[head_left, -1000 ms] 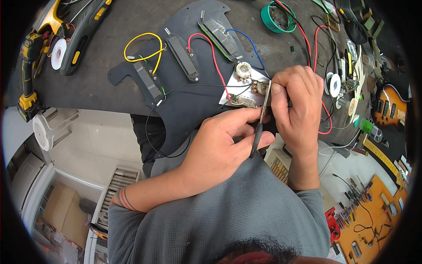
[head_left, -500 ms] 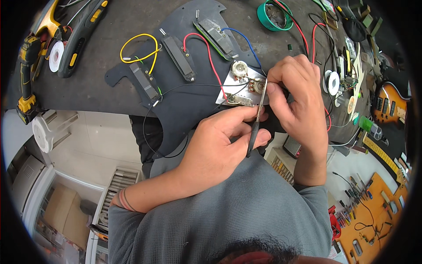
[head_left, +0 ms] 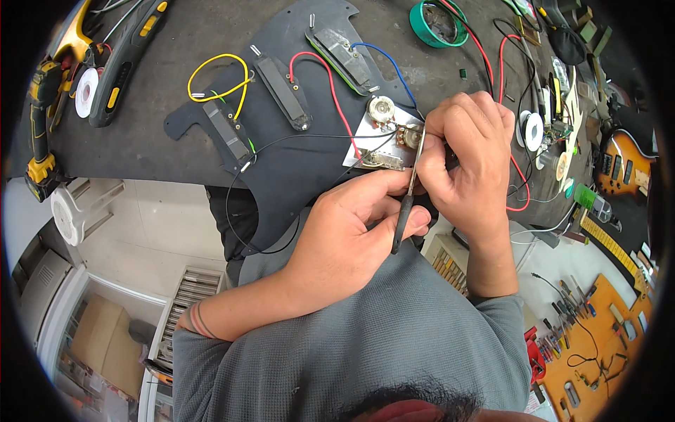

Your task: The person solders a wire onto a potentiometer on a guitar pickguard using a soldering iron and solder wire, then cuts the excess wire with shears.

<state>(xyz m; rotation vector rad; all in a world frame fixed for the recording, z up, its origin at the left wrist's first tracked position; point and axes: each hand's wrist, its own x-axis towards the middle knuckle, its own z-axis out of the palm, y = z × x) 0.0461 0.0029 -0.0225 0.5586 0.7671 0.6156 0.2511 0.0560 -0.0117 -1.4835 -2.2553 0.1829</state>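
Observation:
My left hand (head_left: 341,239) is closed around the black handle of a slim metal hand tool (head_left: 403,218), whose narrow blade points up and away from me. Close to the blade's far end, my right hand (head_left: 467,158) is closed in a pinch; its fingers hide whatever is between them. Just beyond my hands lies a dark guitar pickguard (head_left: 264,179) bearing a silver control plate (head_left: 362,144). Two potentiometers, one farther (head_left: 381,110) and one nearer (head_left: 408,136), and a switch (head_left: 381,160) sit there. A blue wire (head_left: 394,63) runs from a pickup (head_left: 343,60) toward my right fingers.
At left lie a yellow-black power tool (head_left: 43,133) and a solder spool (head_left: 87,91). A teal round tin (head_left: 437,24) stands at the back beside red and black cables (head_left: 485,60). A sunburst guitar body (head_left: 624,165) is at far right, above an orange tool board (head_left: 598,352).
My right hand has shifted slightly left and closer to the tool's blade. The pickguard with its parts appears marginally farther left. My left hand keeps its grip.

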